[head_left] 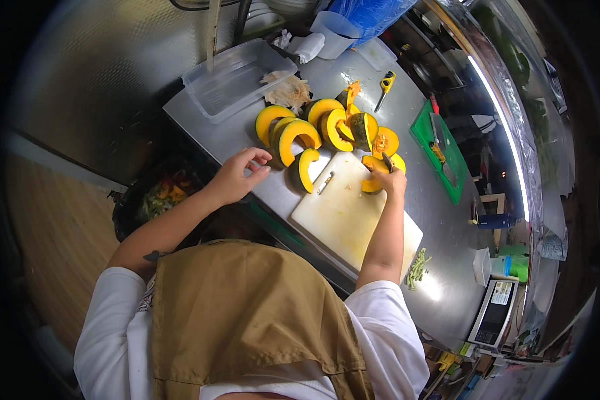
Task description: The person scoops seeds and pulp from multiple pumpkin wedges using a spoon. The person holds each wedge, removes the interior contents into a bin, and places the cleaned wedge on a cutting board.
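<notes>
My left hand [240,175] hovers just off the table's near edge with its fingers apart and loosely curled, holding nothing. Closest to it are a curved slice of green-skinned pumpkin [305,171] and a larger pumpkin piece [288,141]. At the far edge of the white cutting board [343,208], my right hand [391,181] is closed round a slim dark tool [387,161] whose kind I cannot make out. Beneath and beside those fingers lies a cut pumpkin piece [372,185], partly hidden. Behind it, another piece [385,142] still has seeds and stringy pulp.
A clear plastic tub [237,81] stands at the table's back left, beside brownish peelings [288,91]. Farther back lies a yellow-handled tool [387,83]. To the right is a green cutting board [440,150] with a knife. Green trimmings [417,269] lie near the white board.
</notes>
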`<state>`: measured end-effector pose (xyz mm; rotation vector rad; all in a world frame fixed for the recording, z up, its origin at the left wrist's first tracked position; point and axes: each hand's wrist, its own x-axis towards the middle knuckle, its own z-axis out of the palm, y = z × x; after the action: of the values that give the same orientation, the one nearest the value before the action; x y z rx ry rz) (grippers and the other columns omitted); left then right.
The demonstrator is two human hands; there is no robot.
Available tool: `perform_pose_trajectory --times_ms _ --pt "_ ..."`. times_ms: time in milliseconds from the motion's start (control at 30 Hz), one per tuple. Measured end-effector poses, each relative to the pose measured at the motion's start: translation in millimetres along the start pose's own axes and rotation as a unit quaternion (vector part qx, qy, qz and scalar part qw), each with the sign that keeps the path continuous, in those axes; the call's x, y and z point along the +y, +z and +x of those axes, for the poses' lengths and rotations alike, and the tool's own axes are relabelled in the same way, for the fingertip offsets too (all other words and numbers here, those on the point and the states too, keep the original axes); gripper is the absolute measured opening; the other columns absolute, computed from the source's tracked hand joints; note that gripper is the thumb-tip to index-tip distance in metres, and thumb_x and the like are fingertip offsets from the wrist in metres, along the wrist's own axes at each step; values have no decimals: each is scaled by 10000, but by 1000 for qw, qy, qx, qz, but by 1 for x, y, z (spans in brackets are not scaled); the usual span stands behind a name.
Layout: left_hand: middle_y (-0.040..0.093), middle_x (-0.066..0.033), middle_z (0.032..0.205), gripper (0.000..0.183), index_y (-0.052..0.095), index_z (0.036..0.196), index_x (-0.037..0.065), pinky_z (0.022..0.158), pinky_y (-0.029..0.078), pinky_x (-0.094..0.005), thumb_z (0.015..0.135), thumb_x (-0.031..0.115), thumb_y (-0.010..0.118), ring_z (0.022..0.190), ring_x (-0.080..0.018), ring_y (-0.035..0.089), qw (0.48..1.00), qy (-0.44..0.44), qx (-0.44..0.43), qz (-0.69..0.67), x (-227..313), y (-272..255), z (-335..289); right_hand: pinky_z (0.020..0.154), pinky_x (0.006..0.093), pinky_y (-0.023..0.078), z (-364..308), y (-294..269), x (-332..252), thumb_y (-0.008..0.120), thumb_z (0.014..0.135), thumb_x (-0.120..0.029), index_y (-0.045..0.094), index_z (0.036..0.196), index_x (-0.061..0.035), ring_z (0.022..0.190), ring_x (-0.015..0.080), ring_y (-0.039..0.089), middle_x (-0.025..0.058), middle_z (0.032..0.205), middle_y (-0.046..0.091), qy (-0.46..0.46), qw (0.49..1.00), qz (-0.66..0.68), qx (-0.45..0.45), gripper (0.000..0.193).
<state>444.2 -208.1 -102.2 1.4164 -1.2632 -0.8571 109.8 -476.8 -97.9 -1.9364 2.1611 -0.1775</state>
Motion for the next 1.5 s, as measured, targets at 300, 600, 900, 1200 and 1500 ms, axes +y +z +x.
perform_pose_trajectory --times_ms 300,600,900,1200,1500 --pt "585 -52 1121 460 522 1284 106 886 467 -316 991 452 442 999 -146 566 934 -191 -45 -299 -9 -14 -34 712 294 507 -147 -24 -122 712 776 -167 684 983 19 777 156 641 60 890 688 -209 854 462 -120 280" --pt "562 -57 1240 537 475 1279 200 863 491 -418 971 600 293 1108 -217 564 761 -239 154 -584 -13 -80 -83 619 313 458 -276 51 -282 654 887 -256 555 1040 -25 691 183 596 93 752 592 -470 798 323 -193 295" --pt "575 -29 977 470 488 1232 162 627 578 -311 955 540 444 793 -148 611 734 -200 361 -540 -8 -109 -135 637 454 501 -317 74 -338 502 917 -46 542 1064 -65 766 421 621 197 898 647 -679 689 252 16 153" --pt "568 -8 1051 417 384 1307 223 548 560 -311 995 499 361 843 -130 624 770 -181 355 -497 13 -123 -148 590 486 492 -347 80 -343 503 918 -106 490 1071 -63 698 408 627 200 775 642 -646 732 199 -86 159" --pt "582 -37 1081 403 418 1300 156 512 560 -280 1026 421 286 868 -139 650 767 -185 356 -501 1 -128 -147 675 489 484 -335 90 -345 469 965 -187 506 1065 -17 790 441 618 238 826 642 -617 727 183 -240 201"
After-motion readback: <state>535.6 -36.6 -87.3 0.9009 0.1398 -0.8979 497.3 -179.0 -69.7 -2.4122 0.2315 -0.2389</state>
